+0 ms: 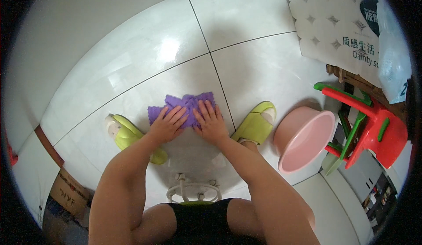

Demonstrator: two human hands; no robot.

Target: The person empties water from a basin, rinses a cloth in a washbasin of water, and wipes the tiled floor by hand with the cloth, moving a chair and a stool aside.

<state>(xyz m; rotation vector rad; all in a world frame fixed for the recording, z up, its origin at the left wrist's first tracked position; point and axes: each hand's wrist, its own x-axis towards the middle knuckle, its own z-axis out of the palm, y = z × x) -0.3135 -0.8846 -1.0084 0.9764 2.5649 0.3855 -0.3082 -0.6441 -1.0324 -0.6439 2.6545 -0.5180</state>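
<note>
A purple cloth [188, 103] lies crumpled on the glossy white tiled floor [178, 70], between my two feet in yellow-green slippers. My left hand [167, 123] rests on the cloth's left part, palm down, fingers slightly spread. On its right part lies my right hand [209, 119], also flat, with the fingers pointing away from me. Both hands press on the cloth from above rather than closing around it. What is under the palms is hidden.
A pink plastic basin [305, 139] stands tilted right of the right slipper [257, 123]. Beyond it are red and green plastic stools [372, 119] and a large printed package [333, 24]. The left slipper [127, 133], a cardboard box [71, 190] and a wheeled stool base [194, 190] are nearby.
</note>
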